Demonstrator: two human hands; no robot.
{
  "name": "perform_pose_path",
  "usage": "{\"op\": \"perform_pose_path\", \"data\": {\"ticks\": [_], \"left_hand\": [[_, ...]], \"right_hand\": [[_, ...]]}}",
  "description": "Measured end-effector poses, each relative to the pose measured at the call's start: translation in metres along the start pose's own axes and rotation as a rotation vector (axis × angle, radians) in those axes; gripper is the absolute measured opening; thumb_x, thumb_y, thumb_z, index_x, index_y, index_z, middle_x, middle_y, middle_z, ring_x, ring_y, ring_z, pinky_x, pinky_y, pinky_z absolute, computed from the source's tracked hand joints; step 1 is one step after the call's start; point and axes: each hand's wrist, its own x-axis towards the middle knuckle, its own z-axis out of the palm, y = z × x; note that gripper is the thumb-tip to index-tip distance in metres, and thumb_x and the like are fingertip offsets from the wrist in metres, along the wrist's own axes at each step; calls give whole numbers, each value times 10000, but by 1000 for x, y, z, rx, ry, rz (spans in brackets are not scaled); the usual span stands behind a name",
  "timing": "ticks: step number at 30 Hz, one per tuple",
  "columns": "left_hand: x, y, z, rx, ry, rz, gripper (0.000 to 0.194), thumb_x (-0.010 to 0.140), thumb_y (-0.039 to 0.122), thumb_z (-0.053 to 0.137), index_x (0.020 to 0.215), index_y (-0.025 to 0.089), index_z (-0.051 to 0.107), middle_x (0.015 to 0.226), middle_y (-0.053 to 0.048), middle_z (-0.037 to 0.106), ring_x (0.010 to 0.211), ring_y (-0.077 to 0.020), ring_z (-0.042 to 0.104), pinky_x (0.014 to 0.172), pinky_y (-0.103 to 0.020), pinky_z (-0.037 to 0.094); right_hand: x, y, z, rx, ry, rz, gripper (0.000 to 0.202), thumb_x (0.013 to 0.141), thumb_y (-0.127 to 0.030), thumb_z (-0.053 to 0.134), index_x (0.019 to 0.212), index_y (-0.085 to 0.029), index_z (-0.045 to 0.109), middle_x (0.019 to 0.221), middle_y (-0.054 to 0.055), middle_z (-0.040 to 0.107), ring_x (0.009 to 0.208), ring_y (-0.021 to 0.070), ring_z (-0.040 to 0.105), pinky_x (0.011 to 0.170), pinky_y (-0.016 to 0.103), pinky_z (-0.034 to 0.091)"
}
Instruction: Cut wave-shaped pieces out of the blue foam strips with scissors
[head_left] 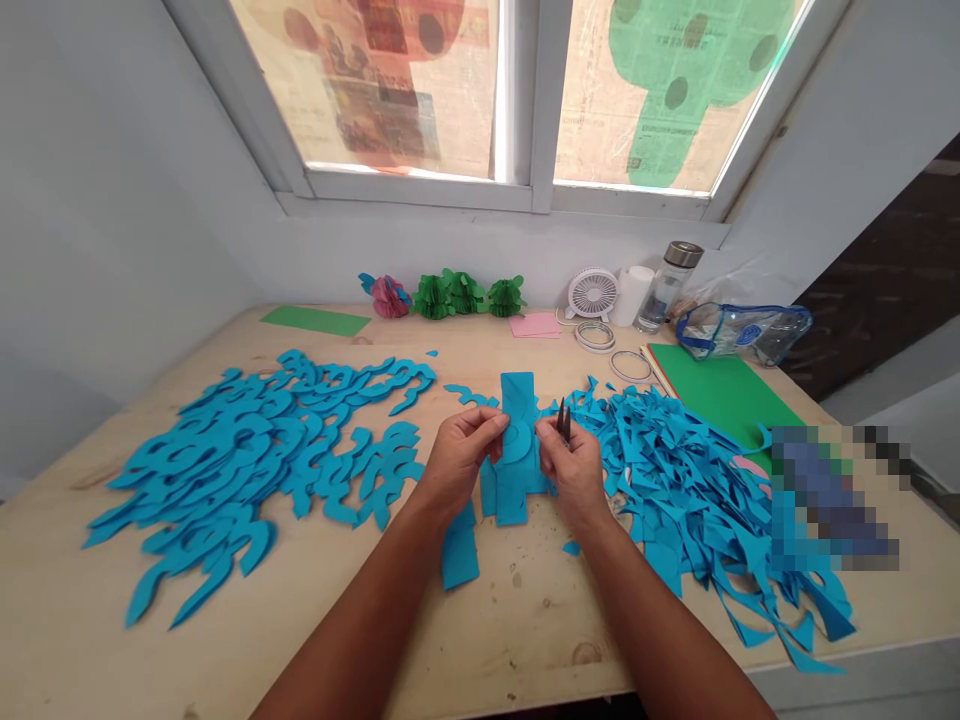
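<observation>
My left hand [459, 455] pinches the left edge of a blue paper strip [517, 392] between thumb and fingers. A curved outline shows on the strip near the thumb. My right hand [576, 468], just right of the strip, is closed around small dark scissors [563, 422]; their blades point up and away, and the handles are hidden in the fingers. Whether the right fingertips touch the paper, I cannot tell. Below the hands lie more blue paper pieces [513, 502], with another blue piece [460, 555] beside my left wrist.
Wavy blue cut-outs [232, 440] are heaped on the left, blue scraps [675, 470] on the right. Green sheets [724, 395] lie at the right. Along the back stand paper ornaments [457, 293], a small fan [592, 292], a bottle [667, 288] and a clear pouch [742, 332].
</observation>
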Motion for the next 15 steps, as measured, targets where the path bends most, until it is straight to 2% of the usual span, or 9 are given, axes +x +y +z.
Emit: {"op": "perform_pose_path", "data": {"ticks": [6, 15], "left_hand": [[0, -1, 0, 58, -36, 40, 279, 739, 355, 719, 574, 164, 599, 495, 28, 487, 492, -90, 408, 489, -227, 320], [-2, 3, 3, 73, -18, 48, 293, 714, 371, 731, 553, 167, 595, 500, 28, 473, 495, -94, 400, 488, -234, 312]], "right_hand": [[3, 5, -1, -16, 7, -4, 284, 721, -425, 716, 704, -166, 603, 490, -80, 361, 446, 71, 274, 416, 227, 206], [4, 9, -3, -53, 22, 3, 261, 715, -410, 717, 707, -172, 612, 498, -76, 362, 450, 78, 276, 413, 230, 215]]}}
